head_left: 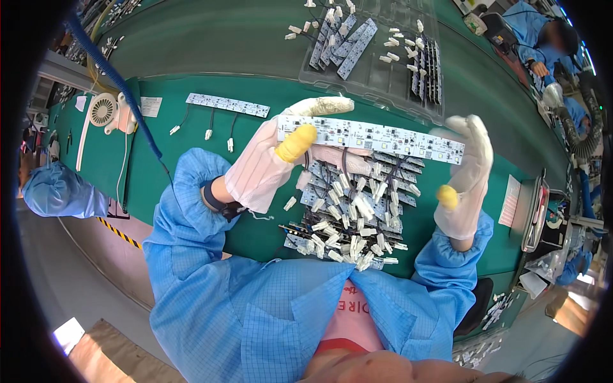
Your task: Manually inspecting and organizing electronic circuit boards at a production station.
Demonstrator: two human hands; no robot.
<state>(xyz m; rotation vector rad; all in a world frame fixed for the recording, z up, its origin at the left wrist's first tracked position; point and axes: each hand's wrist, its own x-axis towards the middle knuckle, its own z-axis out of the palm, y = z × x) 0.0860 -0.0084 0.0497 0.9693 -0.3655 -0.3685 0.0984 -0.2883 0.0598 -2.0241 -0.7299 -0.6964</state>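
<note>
A long white circuit board strip (pixel 383 139) with small electronic parts is held up in front of me, nearly level. My left hand (pixel 258 163), in a white glove with a yellow cover on the thumb, grips its left end, thumb on the face. Dark wires hang from below the strip. My right hand (pixel 467 175), gloved the same way, is beside the strip's right end with fingers stretched up and thumb apart; whether it touches the strip I cannot tell. Under the strip lies a pile of similar boards with white connectors (pixel 361 207), partly hidden by it.
Another board strip (pixel 227 105) with three wired connectors lies at left on the green mat (pixel 255 246). A clear plastic tray (pixel 377 96) holding boards stands at the back. A small white fan (pixel 103 110) and a hanging blue coiled cord (pixel 121 80) are at left. Co-workers' blue sleeves (pixel 64 191) show nearby.
</note>
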